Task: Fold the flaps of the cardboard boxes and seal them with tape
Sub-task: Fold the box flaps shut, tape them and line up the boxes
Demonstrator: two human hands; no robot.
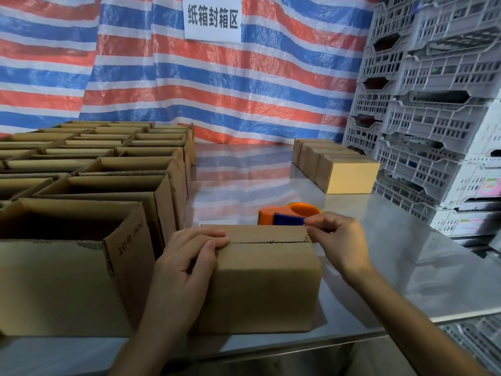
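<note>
A small cardboard box stands near the front edge of the steel table, its top flaps folded shut with a seam running across. My left hand grips the box's left end, fingers curled over the top edge. My right hand pinches the right end of the seam at the top corner. An orange and blue tape dispenser lies on the table just behind the box, untouched.
Several open-topped cardboard boxes fill the table's left half, the nearest touching my left wrist. Three closed boxes sit at the back right. Stacked grey plastic crates stand on the right. A striped tarp hangs behind.
</note>
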